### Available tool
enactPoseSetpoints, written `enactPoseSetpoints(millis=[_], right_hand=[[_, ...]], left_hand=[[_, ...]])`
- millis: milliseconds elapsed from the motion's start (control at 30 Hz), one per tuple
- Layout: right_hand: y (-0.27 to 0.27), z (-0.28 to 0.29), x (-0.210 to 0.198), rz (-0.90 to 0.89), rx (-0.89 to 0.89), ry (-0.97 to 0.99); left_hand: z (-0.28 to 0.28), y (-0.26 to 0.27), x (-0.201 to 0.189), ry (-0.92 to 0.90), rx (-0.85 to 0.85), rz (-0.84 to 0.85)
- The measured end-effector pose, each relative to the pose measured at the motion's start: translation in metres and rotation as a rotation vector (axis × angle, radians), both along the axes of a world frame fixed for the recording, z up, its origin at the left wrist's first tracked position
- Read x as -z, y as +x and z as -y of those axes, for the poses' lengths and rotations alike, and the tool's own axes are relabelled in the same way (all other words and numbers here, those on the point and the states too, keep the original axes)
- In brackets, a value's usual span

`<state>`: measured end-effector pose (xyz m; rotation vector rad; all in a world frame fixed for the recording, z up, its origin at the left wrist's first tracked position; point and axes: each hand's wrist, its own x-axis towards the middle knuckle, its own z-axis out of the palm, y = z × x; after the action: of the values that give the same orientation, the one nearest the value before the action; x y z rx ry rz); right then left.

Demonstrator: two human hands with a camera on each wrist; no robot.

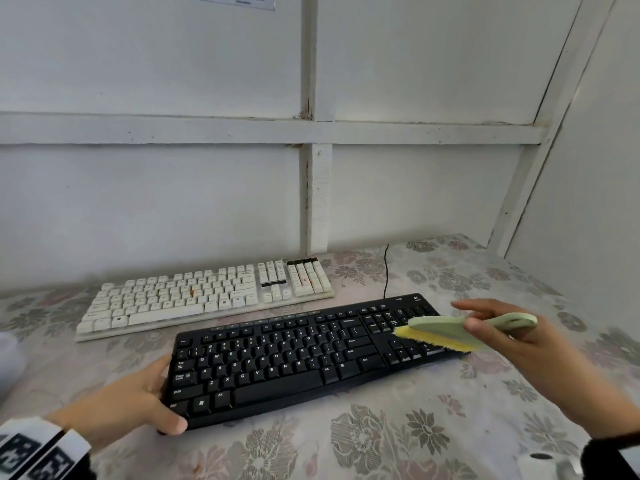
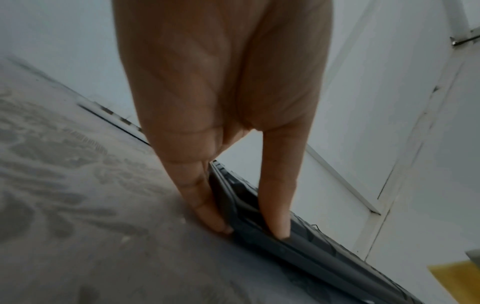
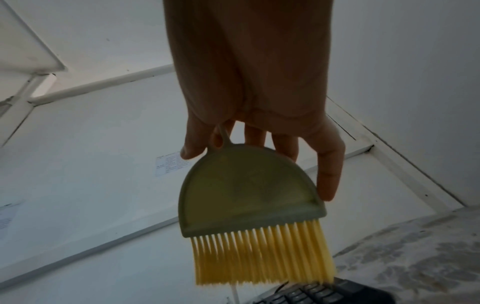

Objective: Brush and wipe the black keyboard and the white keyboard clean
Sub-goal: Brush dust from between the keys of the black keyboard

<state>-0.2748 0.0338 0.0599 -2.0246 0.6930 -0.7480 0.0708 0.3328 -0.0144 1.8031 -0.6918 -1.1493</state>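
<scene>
The black keyboard (image 1: 294, 358) lies slanted on the table in front of me. My left hand (image 1: 166, 393) grips its left end, thumb at the near corner and fingers along the side. In the left wrist view the fingers (image 2: 275, 216) press on the keyboard's edge (image 2: 324, 253). My right hand (image 1: 465, 317) holds a pale green brush (image 1: 446, 325) by its handle. Its yellow bristles (image 1: 433, 339) hover just over the number pad. In the right wrist view the brush (image 3: 249, 193) hangs above the black keys (image 3: 324, 294). The white keyboard (image 1: 204, 296) lies behind, stained orange.
A floral cloth (image 1: 398, 438) covers the table. A black cable (image 1: 386, 271) runs from the keyboards up to the white framed wall (image 1: 318, 202). A white object (image 1: 7, 358) sits at the left edge, another (image 1: 547, 462) at the near right.
</scene>
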Motion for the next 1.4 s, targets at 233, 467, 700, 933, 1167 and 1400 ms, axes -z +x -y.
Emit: enactPoseSetpoints(millis=[233,467,700,933,1167,1400], right_hand=[[0.004,-0.005,0.001,0.102,0.008,0.156],[0.003,-0.009,-0.001,0.140,0.126,0.206],[0.006,-0.015,0.000,0.177,0.161,0.362],[0.006,-0.022,0.007,0.144,0.059,0.488],[0.008,-0.026,0.014,0.239,-0.034,0.707],[0.004,-0.031,0.015,0.257,-0.120,0.743]], left_hand=[[0.005,-0.007,-0.003,0.063,-0.004,0.137],[0.003,-0.013,0.000,0.135,0.037,0.363],[0.003,-0.022,-0.006,0.262,0.085,0.586],[0.007,-0.031,-0.011,0.414,0.094,0.651],[0.005,-0.041,-0.011,0.415,0.104,0.697],[-0.004,-0.066,-0.019,0.394,0.063,0.785]])
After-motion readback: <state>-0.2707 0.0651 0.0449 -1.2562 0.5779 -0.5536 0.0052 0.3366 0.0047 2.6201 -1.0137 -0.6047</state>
